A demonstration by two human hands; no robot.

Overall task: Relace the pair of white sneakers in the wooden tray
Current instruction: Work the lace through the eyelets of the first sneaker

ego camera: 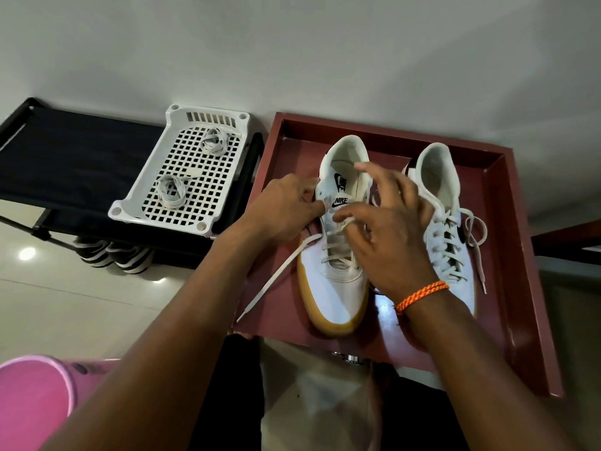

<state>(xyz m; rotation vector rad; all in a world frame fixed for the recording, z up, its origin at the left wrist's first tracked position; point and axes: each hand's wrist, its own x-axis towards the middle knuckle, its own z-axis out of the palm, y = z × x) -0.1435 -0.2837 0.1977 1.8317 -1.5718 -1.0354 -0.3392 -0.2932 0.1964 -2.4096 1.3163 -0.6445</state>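
White sneaker point(335, 281) at frame centre looks half-laced: left hand point(286, 209) pinches its collar, right hand point(387, 236) pinches the lace point(283, 271); the sneaker at right point(445, 229) appears laced but untied.

Tray point(520, 242), centre-right of frame: two sneakers side by side, left sneaker point(331, 288), right sneaker point(452, 242). Basket point(130, 203), left of tray, on rack point(65, 157): two lace bundles point(213, 141), point(170, 190).

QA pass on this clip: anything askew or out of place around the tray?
One thing: a white lace end from the gum-soled white sneaker trails over the edge of the red-brown wooden tray and hangs outside. The other white sneaker has loose lace ends too, inside the tray. No damage shows.
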